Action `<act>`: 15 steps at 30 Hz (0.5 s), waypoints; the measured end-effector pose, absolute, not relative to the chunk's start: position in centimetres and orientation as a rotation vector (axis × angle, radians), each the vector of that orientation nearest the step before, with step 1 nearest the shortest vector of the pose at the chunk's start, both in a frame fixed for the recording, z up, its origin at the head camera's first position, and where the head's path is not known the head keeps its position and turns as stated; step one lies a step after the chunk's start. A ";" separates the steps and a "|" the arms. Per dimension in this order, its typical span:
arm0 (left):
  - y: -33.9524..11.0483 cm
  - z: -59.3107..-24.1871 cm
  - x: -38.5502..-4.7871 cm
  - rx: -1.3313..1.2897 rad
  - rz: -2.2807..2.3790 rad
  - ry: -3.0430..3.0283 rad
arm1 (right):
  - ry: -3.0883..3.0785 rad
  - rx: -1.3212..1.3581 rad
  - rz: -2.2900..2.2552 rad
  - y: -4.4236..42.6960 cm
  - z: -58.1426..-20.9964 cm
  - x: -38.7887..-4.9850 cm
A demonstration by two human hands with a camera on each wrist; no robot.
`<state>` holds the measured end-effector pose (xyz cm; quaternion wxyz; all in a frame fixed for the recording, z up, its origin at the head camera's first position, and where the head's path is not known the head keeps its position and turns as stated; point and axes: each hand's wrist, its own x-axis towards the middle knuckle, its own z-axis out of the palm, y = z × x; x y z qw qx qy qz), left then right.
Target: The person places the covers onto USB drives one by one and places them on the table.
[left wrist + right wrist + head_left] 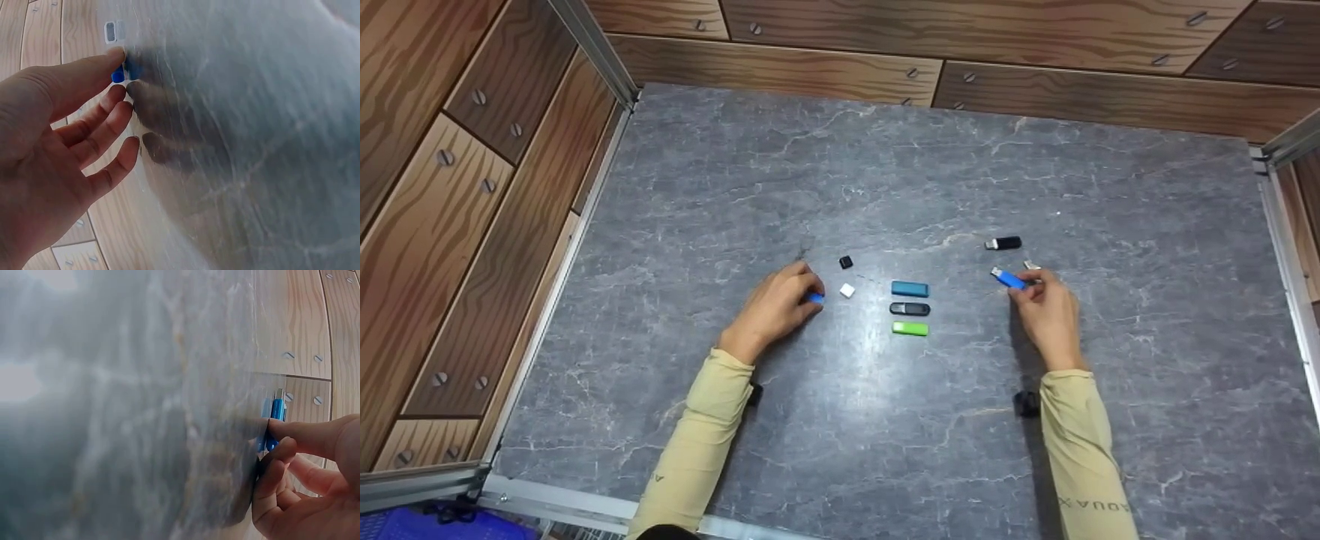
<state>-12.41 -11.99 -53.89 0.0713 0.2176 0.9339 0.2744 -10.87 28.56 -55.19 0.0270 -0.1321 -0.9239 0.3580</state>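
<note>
Currently, by the left hand [778, 304], a small blue plastic piece [816, 298] is pinched. Just right of that hand, a small white square piece [847, 290] is seen. Farther right, a slim blue plastic USB stick [1011, 280] is pinched by the right hand [1048, 311].

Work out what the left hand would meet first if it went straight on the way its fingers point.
Probably the white piece, which lies just ahead of the left hand, though exact heading and depth are hard to judge.
</note>
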 end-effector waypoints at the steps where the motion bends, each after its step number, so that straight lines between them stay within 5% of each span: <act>1: -12.0 -53.9 -12.4 0.643 0.830 2.808 | -2.852 -0.410 1.106 28.6 -55.2 -10.9; 15: -11.9 -53.8 -12.4 0.615 0.858 2.799 | -2.854 -0.415 1.097 28.5 -55.3 -10.8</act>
